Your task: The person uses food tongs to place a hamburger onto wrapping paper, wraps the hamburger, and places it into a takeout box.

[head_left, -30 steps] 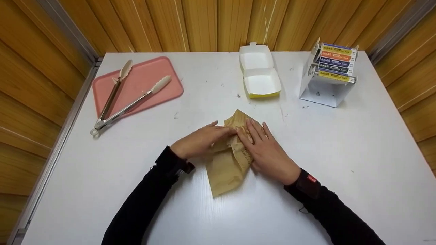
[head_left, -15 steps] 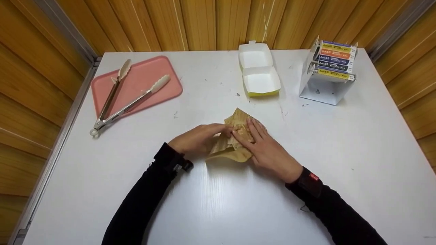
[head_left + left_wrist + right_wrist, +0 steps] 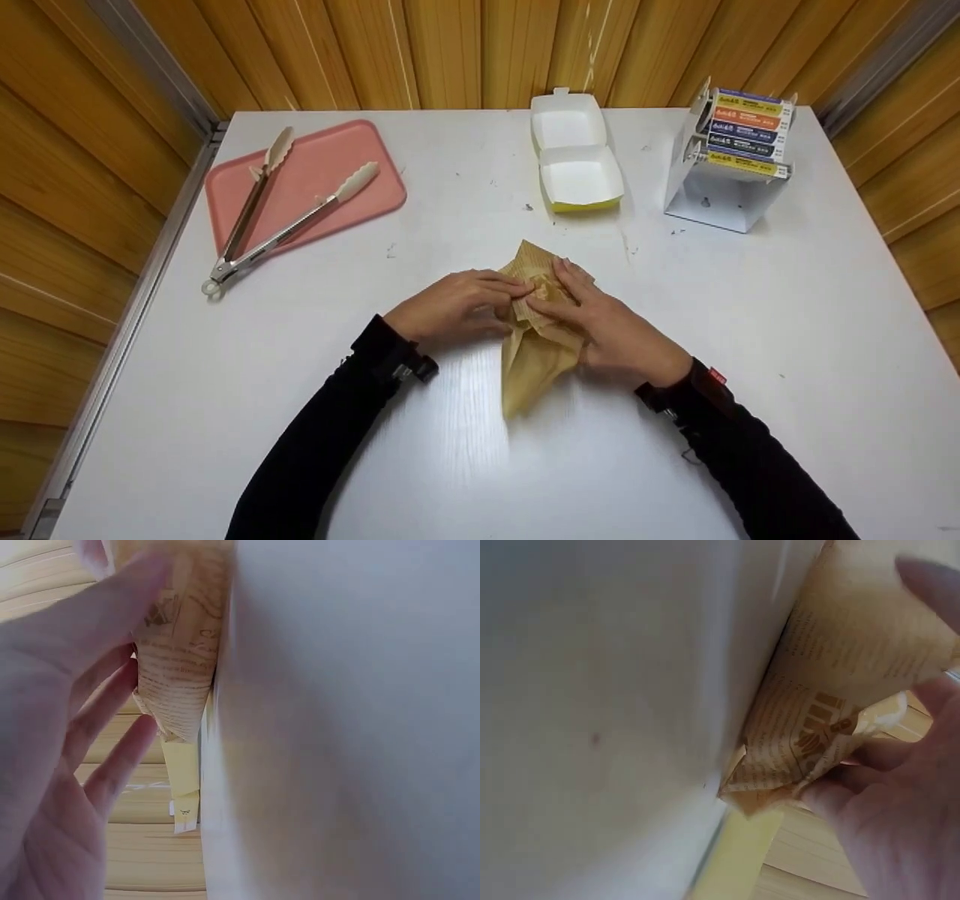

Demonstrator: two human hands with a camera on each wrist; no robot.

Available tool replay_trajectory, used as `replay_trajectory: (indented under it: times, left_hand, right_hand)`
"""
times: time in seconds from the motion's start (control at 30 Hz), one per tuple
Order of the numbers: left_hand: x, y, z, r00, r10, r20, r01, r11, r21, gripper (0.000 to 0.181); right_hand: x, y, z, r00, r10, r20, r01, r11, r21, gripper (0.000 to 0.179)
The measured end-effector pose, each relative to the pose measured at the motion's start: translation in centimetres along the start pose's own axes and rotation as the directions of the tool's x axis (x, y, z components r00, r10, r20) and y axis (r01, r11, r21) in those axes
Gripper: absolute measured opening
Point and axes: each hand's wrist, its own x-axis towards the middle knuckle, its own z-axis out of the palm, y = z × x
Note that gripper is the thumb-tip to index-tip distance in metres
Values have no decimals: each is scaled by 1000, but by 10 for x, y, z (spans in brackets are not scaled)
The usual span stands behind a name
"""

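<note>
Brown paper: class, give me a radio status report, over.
Left hand, right hand on brown paper. Near flap sticking out. Open box beyond, not blocking.

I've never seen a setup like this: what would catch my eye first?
Probably the crumpled brown paper near the middle of the white table, touched by the left hand and right hand from either side. Next, the pink tray at the back left, with open tongs lying across it. Beyond the paper sits an open white-and-yellow box, with a stand of colourful packets to its right.
</note>
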Motion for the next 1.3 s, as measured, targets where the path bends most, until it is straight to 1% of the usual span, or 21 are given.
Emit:
replay_trajectory:
  times: [0.03, 0.1, 0.23, 0.27, 0.33, 0.4, 0.43, 0.47, 0.53, 0.6, 0.63, 0.7, 0.77, 0.87, 0.9, 0.97, 1.03, 1.1, 1.13, 1.2, 1.3]
  left_hand:
    - [0, 0, 0, 1000, -6, -1, 6, 1000, -10, 14]
    - [0, 0, -1, 999, -32, -4, 32, 999, -32, 23]
    - [-1, 0, -1, 997, -75, 17, 76, 995, -59, 45]
    - [-2, 1, -2, 996, -82, 29, 84, 995, -52, 53]
    - [-2, 3, -2, 996, -76, 47, 77, 997, -13, 66]
    - [-1, 7, -2, 997, -65, 46, 63, 997, 49, 73]
    - [0, 9, -1, 998, -51, 37, 48, 995, 90, 74]
    - [2, 10, 0, 999, -36, 24, 32, 991, 131, 70]
    - [5, 13, 2, 1000, -5, -2, 5, 979, 203, 56]
    - [8, 15, 3, 1000, 2, -25, 4, 969, 247, 47]
    - [9, 15, 4, 1000, 4, -30, 4, 968, 251, 42]
    - [10, 14, 4, 999, -13, -37, 21, 974, 227, 40]
    - [10, 12, 5, 998, -37, -49, 45, 984, 174, 40]
    - [10, 9, 6, 997, -55, -52, 60, 994, 88, 42]
    - [10, 8, 6, 997, -59, -51, 62, 996, 67, 43]
    - [10, 6, 6, 997, -66, -47, 67, 998, 21, 43]
    - [9, 5, 5, 997, -72, -37, 71, 997, -10, 42]
    - [9, 5, 5, 996, -83, -24, 82, 996, -27, 43]
    - [8, 6, 5, 996, -86, -21, 86, 996, -25, 44]
    - [8, 8, 4, 996, -91, -10, 92, 996, 19, 51]
    - [9, 15, 5, 998, -59, -12, 60, 989, 138, 54]
  right_hand:
    - [0, -1, 0, 1000, -7, -3, 7, 1000, -15, 99]
    - [0, -1, 2, 1000, -15, -8, 14, 999, -37, 99]
    - [-1, -1, 2, 1000, -26, -5, 26, 998, -52, 77]
    - [-1, 0, 2, 1000, -27, -8, 27, 998, -48, 69]
    - [0, 2, 1, 1000, -21, -7, 21, 999, -30, 55]
    - [1, 4, 0, 1000, -8, -10, 8, 1000, -2, 49]
    - [1, 5, -1, 1000, 3, -12, -3, 1000, 18, 49]
    - [1, 5, -2, 1000, 20, -10, -19, 999, 46, 50]
    - [1, 6, -4, 998, 57, -10, -56, 993, 101, 54]
    - [1, 8, -6, 997, 75, -10, -73, 987, 144, 58]
    - [0, 9, -7, 996, 85, -11, -82, 982, 172, 58]
    - [-1, 10, -9, 996, 84, -17, -79, 977, 198, 56]
    - [-2, 11, -11, 998, 64, -20, -59, 976, 208, 61]
    - [-3, 10, -11, 998, 50, -29, -43, 979, 200, 65]
    - [-2, 9, -11, 998, 45, -37, -37, 982, 187, 63]
    - [-1, 7, -10, 998, 37, -56, -27, 985, 171, 50]
    - [-1, 7, -11, 997, 51, -66, -38, 984, 173, 40]
    - [0, 7, -12, 995, 69, -66, -55, 980, 189, 41]
    - [0, 8, -12, 995, 80, -61, -66, 976, 205, 45]
    - [0, 10, -12, 993, 106, -50, -91, 967, 237, 52]
    - [1, 14, -11, 992, 119, -48, -103, 961, 256, 57]
